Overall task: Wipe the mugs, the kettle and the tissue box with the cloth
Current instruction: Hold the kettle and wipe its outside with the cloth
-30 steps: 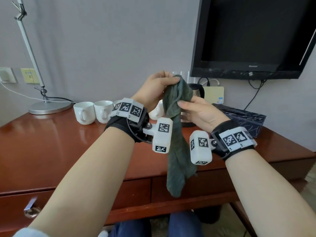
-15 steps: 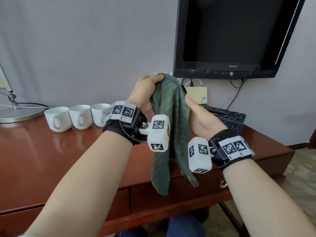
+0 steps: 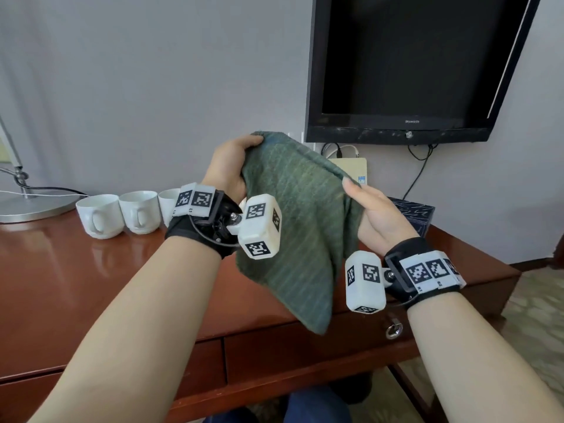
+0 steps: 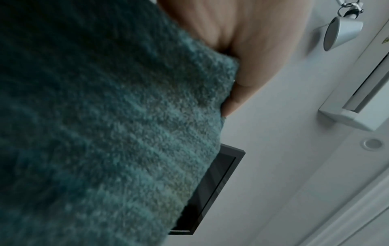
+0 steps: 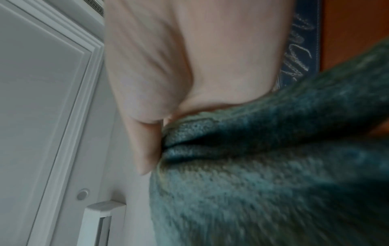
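Observation:
A dark green cloth (image 3: 299, 221) hangs spread out in the air above the desk, held at its two upper corners. My left hand (image 3: 235, 160) grips the upper left corner (image 4: 210, 79). My right hand (image 3: 372, 209) pinches the upper right corner (image 5: 189, 133). White mugs (image 3: 97, 215) stand in a row on the desk at the left; one is partly hidden behind my left wrist. The dark patterned tissue box (image 3: 415, 212) sits behind my right hand. The cloth hides the kettle.
The reddish wooden desk (image 3: 61, 285) has drawers along its front. A lamp base (image 3: 30, 206) stands at the far left. A black television (image 3: 409, 65) hangs on the wall, with cables and a small beige box (image 3: 351, 166) below it.
The cloth hung bunched in a narrow strip; my hands have moved apart and it is now spread wide. The head view has shifted right, and the kettle is now covered.

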Motion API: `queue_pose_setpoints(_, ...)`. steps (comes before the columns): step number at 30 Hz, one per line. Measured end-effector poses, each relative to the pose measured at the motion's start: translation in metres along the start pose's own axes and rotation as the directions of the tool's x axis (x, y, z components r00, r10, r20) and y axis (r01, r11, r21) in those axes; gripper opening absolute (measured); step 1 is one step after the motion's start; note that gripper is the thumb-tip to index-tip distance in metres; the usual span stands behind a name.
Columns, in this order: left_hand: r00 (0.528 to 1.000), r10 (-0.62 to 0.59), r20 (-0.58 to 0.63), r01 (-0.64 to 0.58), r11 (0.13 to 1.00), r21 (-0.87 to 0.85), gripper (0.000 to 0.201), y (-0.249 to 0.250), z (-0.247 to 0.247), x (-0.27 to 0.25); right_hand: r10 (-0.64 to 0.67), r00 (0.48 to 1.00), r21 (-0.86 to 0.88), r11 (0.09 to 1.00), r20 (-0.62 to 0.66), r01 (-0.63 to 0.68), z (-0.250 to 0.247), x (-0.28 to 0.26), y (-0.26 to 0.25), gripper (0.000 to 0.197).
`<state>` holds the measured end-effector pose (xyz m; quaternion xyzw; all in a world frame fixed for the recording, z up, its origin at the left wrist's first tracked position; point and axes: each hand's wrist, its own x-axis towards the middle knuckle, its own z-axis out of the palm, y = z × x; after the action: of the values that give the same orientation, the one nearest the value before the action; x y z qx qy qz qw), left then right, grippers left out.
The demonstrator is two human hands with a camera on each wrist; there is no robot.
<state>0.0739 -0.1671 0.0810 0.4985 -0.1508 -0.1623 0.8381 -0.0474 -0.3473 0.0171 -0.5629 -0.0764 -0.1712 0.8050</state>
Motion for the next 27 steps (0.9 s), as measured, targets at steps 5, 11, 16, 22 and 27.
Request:
queue_pose_setpoints(5,0.997,-0.024,-0.071,0.023,1.000,-0.008,0.024,-0.005,-0.013,0.006,-0.033,0.994,0.046,0.999,0.106,0.028,0.009,0.000,-0.007,0.018)
queue_pose_setpoints(11,0.972,-0.220,-0.085,0.235,0.887,0.396,0.012,-0.016,-0.010,0.008,-0.202,0.977,0.057,0.979,0.074,0.198,0.030,0.006,-0.008,0.038)
queue_pose_setpoints(16,0.944,-0.323,0.069,0.200,0.727,0.657,0.007,-0.028,-0.001,0.005,-0.208,0.974,0.067,0.977,0.090,0.203,0.033,0.002,-0.015,0.027)
queue_pose_setpoints(22,0.932,-0.040,0.361,-0.105,0.922,0.373,0.028,-0.034,0.008,0.005,-0.039,0.999,-0.207,0.978,-0.015,0.035,0.025,0.011,-0.016,0.023)
queue_pose_setpoints(27,0.839,-0.049,0.541,-0.236,0.864,0.445,0.017,-0.032,0.016,-0.008,-0.044,0.995,-0.193,0.981,-0.087,0.027,0.025,0.015,-0.020,0.031)
